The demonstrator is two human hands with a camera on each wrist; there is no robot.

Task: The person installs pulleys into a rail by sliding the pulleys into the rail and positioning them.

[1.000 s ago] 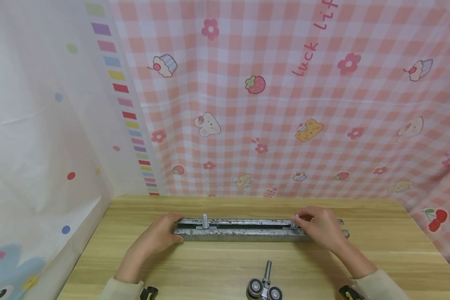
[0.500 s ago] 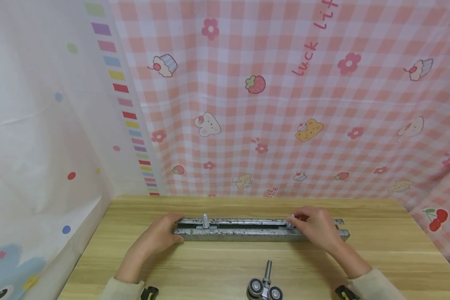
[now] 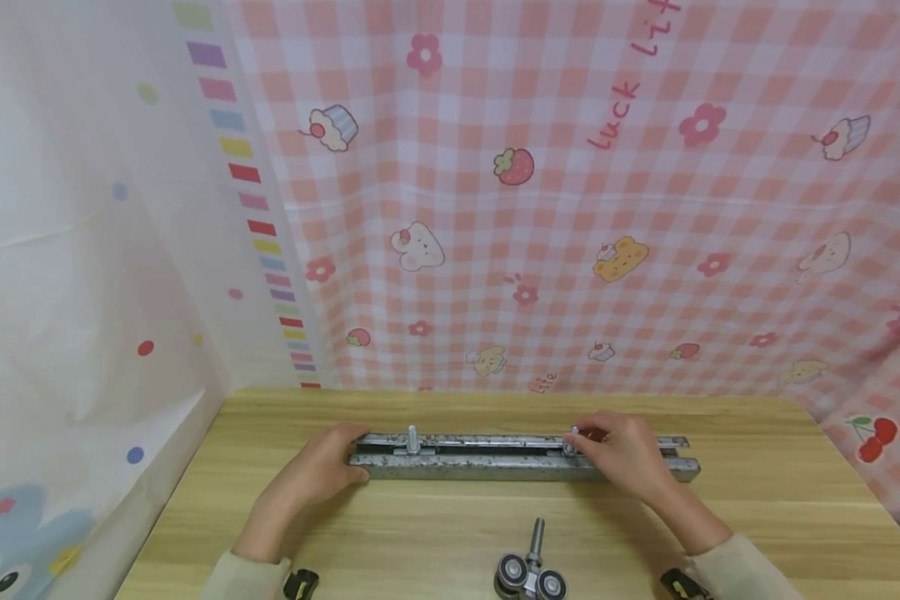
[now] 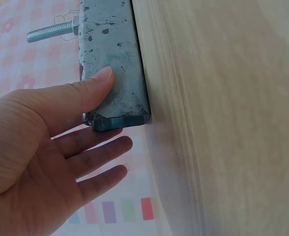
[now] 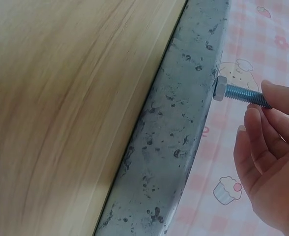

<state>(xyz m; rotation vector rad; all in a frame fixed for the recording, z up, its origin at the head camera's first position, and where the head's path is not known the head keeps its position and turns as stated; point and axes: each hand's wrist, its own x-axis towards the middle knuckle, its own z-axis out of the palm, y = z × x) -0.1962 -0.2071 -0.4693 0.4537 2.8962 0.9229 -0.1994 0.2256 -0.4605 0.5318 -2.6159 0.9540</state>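
Rail (image 3: pixel 495 470) is laid on the table (image 3: pixel 435 529), its left end held between thumb and fingers of the left hand (image 3: pixel 324 467). Upright right-side bolt (image 5: pixel 244 95) in the slot is pinched at its tip by the right hand (image 3: pixel 630 457). Since the earlier frames, that bolt has been slid left, nearer the other bolt (image 3: pixel 412 439).

behind the wood-grained table (image 3: pixel 420 525) hangs a pink checked cloth (image 3: pixel 465 208) with printed cakes (image 3: pixel 333 127) and flowers (image 3: pixel 424 55), and at left a white cloth (image 3: pixel 60 208) with coloured dots (image 3: pixel 146 348).
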